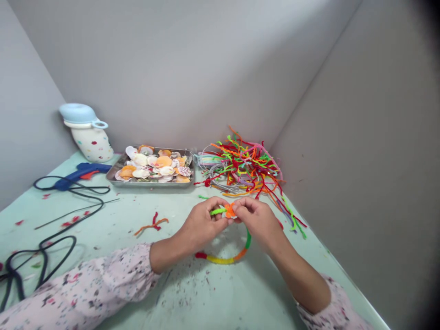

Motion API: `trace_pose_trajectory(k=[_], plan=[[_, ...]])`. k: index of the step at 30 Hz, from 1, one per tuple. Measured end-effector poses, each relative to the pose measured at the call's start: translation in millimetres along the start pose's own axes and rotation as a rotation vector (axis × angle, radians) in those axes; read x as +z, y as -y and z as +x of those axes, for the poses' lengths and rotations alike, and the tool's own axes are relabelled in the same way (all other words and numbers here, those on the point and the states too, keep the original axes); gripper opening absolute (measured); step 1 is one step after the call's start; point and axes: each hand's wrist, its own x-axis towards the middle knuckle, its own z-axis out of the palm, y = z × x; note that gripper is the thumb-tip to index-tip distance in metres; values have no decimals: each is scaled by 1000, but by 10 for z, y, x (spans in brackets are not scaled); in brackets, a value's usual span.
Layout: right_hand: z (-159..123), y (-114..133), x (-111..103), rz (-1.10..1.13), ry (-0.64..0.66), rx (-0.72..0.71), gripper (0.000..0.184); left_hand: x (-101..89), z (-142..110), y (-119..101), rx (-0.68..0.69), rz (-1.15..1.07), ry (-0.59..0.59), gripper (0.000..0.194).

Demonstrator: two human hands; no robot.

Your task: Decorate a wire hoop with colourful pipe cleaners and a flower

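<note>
My left hand (pixel 205 222) is closed, with thumb and fingertips on the lime-green stretch of a pipe-cleaner ring (pixel 220 260). The ring hangs in a loop below my hands, in green, orange, yellow and red sections. A small orange piece (pixel 230 210), perhaps a petal shape or a shell, sits between the fingertips of both hands, against the lime-green stretch. My right hand (pixel 260 223) pinches this piece from the right. My fingers cover part of it, so its exact kind and how it joins the ring are hidden.
Behind my hands stand a metal tray (pixel 151 184) of seashells and a heap of coloured pipe cleaners (pixel 245 162). At left are a blue glue gun (pixel 77 175), its dark cord (pixel 74 220) and a white bottle (pixel 91 142). Twisted scraps (pixel 153 224) lie nearby; grey walls enclose the table.
</note>
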Motion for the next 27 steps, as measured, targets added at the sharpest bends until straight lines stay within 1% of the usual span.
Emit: trace_pose_trajectory(k=[4,8,13,19,22,27], plan=[[-8,18,5,-20,-24,-11,13,11,-8,18,14,-23,13,25],[-24,66,24,-33,-28,-52,13,28,-20,11,52,-22,-5,25],[-36,77,49,-37,-12,-78,12,25,-39,-4,80,68,-32,26],[-43,62,70,-63,-41,-96,10,15,-65,-12,101,174,-32,26],[-40,64,74,-73,-54,-98,9,13,-76,-16,116,196,-28,24],[-24,60,51,-120,-59,-77,11,8,-69,27,136,195,-58,27]])
